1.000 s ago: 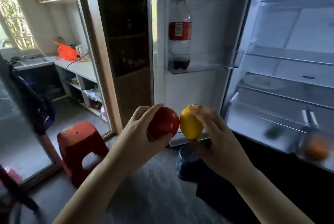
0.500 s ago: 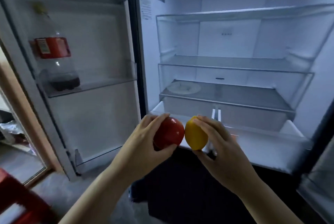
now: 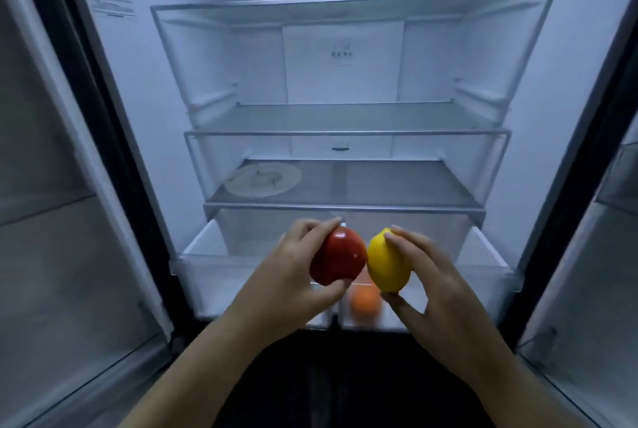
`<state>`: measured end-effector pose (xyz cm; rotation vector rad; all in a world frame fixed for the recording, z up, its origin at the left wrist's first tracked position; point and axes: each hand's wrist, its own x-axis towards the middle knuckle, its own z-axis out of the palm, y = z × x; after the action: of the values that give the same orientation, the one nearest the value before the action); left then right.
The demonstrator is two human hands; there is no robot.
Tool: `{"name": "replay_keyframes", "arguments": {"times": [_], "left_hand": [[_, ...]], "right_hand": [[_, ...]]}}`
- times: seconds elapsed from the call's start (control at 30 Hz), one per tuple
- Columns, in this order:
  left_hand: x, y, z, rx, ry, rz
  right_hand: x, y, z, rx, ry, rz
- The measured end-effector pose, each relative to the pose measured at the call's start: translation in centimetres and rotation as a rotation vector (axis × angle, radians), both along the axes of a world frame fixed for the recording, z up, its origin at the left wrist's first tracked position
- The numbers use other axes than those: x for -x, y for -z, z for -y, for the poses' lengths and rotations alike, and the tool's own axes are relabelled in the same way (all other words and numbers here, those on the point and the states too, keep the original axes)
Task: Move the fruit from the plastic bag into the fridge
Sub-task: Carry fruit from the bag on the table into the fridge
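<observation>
Moved nearer the fridge (image 3: 345, 133), left hand (image 3: 293, 277) grips glossy apple (image 3: 340, 255), right hand (image 3: 445, 293) oval lemon (image 3: 388, 262).

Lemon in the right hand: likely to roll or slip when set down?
Probably rolls: the lemon is oval and smooth, so it may settle against the orange in the drawer. Looks rigid: the right hand pinches it by fingertips without denting it.
</observation>
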<state>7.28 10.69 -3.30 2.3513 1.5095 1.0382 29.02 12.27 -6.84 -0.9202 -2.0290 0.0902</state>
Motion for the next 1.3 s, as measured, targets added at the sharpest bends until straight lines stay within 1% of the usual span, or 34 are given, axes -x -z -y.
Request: {"name": "replay_keyframes", "arguments": {"times": [0.13,0.3,0.43,0.53,0.7,0.93,1.13,1.3], "left_hand": [[-0.5,-0.9,-7.5,-0.039,0.052,0.01],[-0.7,-3.3,-17.0,-0.134,0.108,-0.054],[-1.5,-5.5,-22.3,-0.179,0.203,-0.056],[-2.8,-6.8,-25.5,-0.225,0.224,-0.039],[-5.8,-8.0,-29.5,-0.209,0.224,0.017],[-9.5,-8.4,-33.7,-0.162,0.207,0.098],[-11.9,-7.5,-36.0,-0.124,0.136,0.119],[-13.2,-7.3,-37.2,-0.121,0.072,0.138]], "right_hand": [[-0.3,-1.1,-6.0,-0.006,0.05,0.003],[0.0,-2.8,-13.9,-0.029,0.119,-0.058],[-0.3,-3.8,-17.9,-0.058,0.17,-0.147],[-1.6,-3.3,-19.9,-0.044,0.211,-0.137],[-5.4,-1.6,-23.0,0.081,0.293,-0.065],[-10.0,1.3,-27.9,0.339,0.38,-0.029],[-11.0,3.8,-32.3,0.538,0.412,0.0],[-10.9,5.8,-34.6,0.595,0.448,0.0]]}}
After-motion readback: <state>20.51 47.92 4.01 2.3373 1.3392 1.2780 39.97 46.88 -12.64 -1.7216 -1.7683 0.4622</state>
